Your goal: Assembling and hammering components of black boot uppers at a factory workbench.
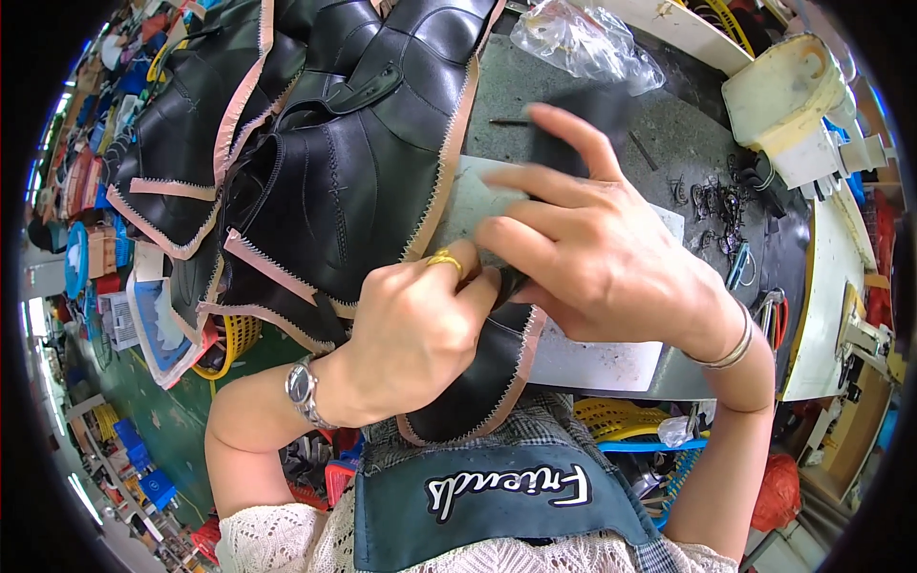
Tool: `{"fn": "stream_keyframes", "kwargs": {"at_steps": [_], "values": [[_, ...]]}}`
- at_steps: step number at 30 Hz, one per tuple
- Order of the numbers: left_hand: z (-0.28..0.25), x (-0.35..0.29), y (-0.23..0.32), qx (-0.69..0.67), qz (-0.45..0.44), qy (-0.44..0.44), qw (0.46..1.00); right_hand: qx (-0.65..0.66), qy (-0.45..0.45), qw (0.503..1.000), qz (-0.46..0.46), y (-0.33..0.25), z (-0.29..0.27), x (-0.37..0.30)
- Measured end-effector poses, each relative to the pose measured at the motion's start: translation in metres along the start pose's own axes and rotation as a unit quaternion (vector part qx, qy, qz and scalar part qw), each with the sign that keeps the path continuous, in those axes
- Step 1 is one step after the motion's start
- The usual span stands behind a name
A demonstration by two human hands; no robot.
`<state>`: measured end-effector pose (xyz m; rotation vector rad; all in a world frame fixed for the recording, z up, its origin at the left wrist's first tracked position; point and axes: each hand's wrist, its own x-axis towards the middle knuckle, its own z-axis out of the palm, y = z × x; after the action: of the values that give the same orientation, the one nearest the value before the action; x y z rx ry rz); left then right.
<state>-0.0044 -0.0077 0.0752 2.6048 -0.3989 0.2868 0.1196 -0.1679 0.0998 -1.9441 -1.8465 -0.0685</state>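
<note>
My left hand point(411, 334), with a ring and a wristwatch, is closed on a black leather shoe upper point(478, 377). Beige zigzag-stitched edging runs around this upper, which hangs over the table's near edge against my apron. Right beside it, my right hand point(602, 248) bends its lower fingers and thumb onto the same upper at a small dark part mostly hidden between the hands. Its forefinger is stretched out, and the fingertips are partly smeared by motion. A blurred dark shape point(592, 124) lies just beyond them. More black shoe uppers point(363, 181) are piled at the left.
A pale board point(602, 366) lies on the dark tabletop point(516, 72). Small black metal parts point(712, 205) and scissors with red handles point(778, 320) are at the right. A clear plastic bag point(587, 43) sits at the far side, near an off-white machine point(783, 91).
</note>
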Motion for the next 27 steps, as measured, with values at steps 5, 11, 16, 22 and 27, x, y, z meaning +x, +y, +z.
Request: {"fn": "stream_keyframes", "kwargs": {"at_steps": [5, 11, 16, 22, 27], "values": [[0.008, -0.009, -0.003, -0.018, 0.017, 0.065, 0.998, 0.023, 0.109, 0.994, 0.022, -0.008, 0.025, -0.026], [0.023, -0.01, -0.002, 0.027, 0.032, 0.09, 0.995, -0.061, 0.209, 0.976, 0.018, -0.018, 0.05, -0.036], [0.015, -0.012, 0.004, 0.044, -0.016, 0.104, 0.993, -0.08, 0.181, 0.979, 0.039, -0.02, 0.05, -0.037], [0.032, -0.022, -0.01, 0.021, 0.011, 0.151, 0.988, -0.194, 0.108, 0.975, 0.004, -0.029, 0.046, -0.028], [0.026, -0.016, -0.007, 0.005, 0.023, 0.135, 0.991, -0.231, 0.024, 0.973, -0.005, -0.032, 0.034, -0.02]]}}
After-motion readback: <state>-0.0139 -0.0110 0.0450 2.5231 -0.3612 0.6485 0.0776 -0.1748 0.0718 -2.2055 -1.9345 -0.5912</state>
